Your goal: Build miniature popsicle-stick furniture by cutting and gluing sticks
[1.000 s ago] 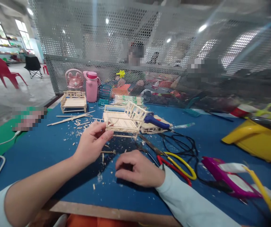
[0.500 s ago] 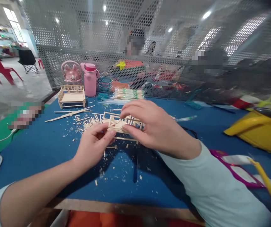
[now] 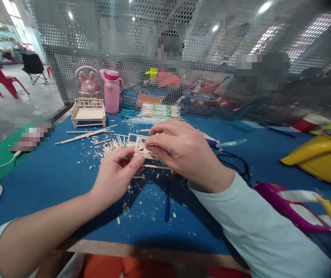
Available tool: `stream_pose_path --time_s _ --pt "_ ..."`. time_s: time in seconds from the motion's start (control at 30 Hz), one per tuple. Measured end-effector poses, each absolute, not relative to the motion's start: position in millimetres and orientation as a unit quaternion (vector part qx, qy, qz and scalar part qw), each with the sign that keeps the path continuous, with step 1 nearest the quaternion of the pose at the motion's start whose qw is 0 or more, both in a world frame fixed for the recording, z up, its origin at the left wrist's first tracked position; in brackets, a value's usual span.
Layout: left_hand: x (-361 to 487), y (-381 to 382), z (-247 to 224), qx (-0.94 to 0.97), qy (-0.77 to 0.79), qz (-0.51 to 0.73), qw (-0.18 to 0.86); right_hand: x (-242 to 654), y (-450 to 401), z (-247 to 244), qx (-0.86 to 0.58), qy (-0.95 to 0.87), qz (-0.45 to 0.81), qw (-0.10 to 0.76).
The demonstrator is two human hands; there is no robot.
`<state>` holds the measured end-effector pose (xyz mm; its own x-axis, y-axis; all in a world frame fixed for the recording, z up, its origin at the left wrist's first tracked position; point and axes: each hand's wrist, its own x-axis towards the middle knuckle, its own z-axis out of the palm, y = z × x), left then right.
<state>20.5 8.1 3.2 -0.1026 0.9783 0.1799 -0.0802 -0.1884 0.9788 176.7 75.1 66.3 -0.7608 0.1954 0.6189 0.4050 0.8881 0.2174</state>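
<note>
A small frame of pale wooden sticks [image 3: 140, 148] is held over the blue table [image 3: 67, 193]. My left hand [image 3: 118, 170] pinches its left end between thumb and fingers. My right hand [image 3: 179, 150] is closed at its upper side, thumb and fingertips together; whether a small piece is between them is hidden. The right palm covers much of the frame. A finished-looking miniature stick bench [image 3: 89, 114] stands at the back left. Cut stick pieces [image 3: 115, 146] lie heaped just behind my left hand, with long sticks [image 3: 81, 136] beside them.
Behind the bench stand a pink bottle [image 3: 112, 92] and a pink cup. Bundled sticks [image 3: 159, 111] lie by the mesh screen. A blue tool [image 3: 168, 202] is near the front; a purple device [image 3: 293, 210] and yellow dustpan [image 3: 318, 158] are right. A person sits behind the mesh.
My right hand has come slightly left and its fingers have closed down toward the top of the frame. My left hand keeps its hold. The view has shifted slightly.
</note>
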Motion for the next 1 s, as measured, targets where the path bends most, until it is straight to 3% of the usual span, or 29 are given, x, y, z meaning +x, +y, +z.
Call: stream_pose_path --time_s 0.53,0.63,0.77,1.0 --pt "17.2 13.9 2.5 0.477 0.443 0.589 0.478 182.5 71.4 71.5 -0.165 -0.926 -0.119 0.317" --pt "13.9 22.4 -2.4 0.495 0.429 0.585 0.479 190.7 63.0 80.5 -0.205 -0.89 -0.103 0.394" --pt "13.0 37.9 -16.9 0.548 0.449 0.578 0.405 203.3 56.0 72.8 -0.26 -0.809 -0.068 0.523" --pt "10.7 51.2 -29.4 0.627 0.527 0.467 0.333 218.2 68.1 29.7 -0.358 -0.738 0.022 0.572"
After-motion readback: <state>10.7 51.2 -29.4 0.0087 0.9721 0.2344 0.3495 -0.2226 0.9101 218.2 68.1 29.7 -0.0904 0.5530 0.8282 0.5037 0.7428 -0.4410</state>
